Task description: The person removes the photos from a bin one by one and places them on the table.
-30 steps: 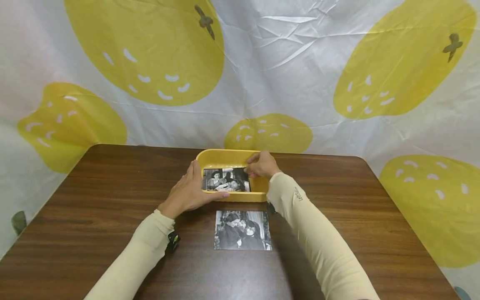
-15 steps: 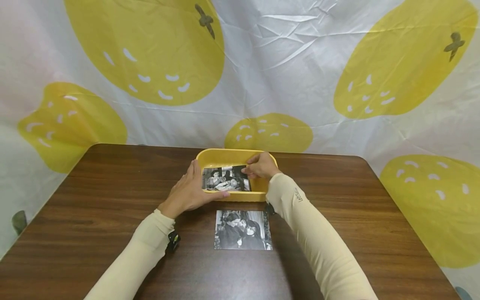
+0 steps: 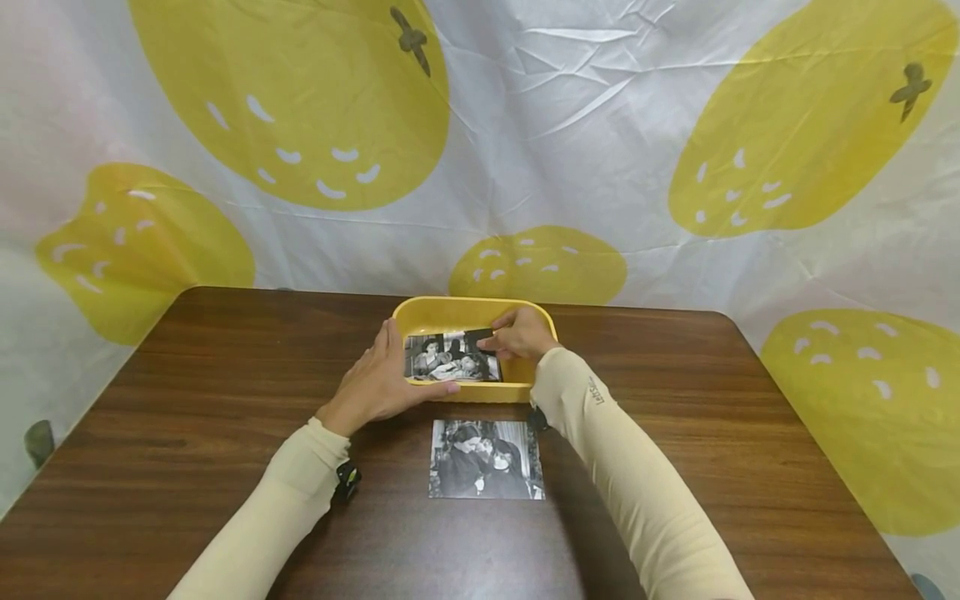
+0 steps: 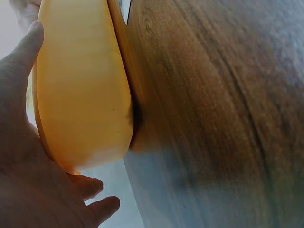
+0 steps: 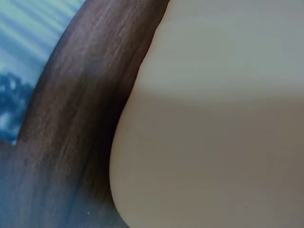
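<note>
Nearest: loose photo flat on the brown table, just short of the yellow tray, long side left-right. Left hand grips the tray's left end, thumb along near rim, fingers round the end wall. Inner photo sits inside, toward the tray's left end, long axis running with the tray's, near edge by the near wall. Right hand reaches in from the right, fingertips on that photo's far right corner; pinching or just pressing, can't tell, right wrist view is all sleeve. Photo lies left and nearward of those fingertips. Bare tray floor to its right; table open both sides; curtain behind far edge.
</note>
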Action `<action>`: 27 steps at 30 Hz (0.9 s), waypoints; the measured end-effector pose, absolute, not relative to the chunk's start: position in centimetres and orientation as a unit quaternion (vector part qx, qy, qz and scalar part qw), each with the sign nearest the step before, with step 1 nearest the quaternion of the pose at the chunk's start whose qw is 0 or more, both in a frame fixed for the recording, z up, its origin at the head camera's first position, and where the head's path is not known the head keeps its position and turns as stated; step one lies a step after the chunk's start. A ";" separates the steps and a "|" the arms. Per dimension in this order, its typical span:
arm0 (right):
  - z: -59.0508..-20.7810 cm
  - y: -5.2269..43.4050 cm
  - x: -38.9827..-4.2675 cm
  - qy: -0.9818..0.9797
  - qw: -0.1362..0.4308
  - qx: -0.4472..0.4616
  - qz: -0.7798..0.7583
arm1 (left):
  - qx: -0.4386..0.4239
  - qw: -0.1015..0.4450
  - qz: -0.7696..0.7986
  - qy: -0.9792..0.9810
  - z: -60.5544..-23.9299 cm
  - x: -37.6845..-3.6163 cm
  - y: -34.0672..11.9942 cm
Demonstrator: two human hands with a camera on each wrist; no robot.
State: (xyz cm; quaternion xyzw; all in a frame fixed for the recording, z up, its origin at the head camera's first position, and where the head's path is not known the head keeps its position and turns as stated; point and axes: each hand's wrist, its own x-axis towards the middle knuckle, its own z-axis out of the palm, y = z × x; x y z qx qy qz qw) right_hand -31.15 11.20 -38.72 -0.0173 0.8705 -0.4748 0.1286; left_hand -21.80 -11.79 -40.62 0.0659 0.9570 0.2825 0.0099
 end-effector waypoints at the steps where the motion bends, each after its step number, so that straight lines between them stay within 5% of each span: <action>1: -38.7 11.2 -31.2 0.869 0.130 -0.018 -0.476 | 0.066 0.009 0.282 0.957 -40.6 -21.8 -11.8; 27: -37.2 12.5 -31.1 0.819 0.168 0.007 -0.549 | 0.067 -0.010 0.293 0.954 -40.5 -21.8 -11.7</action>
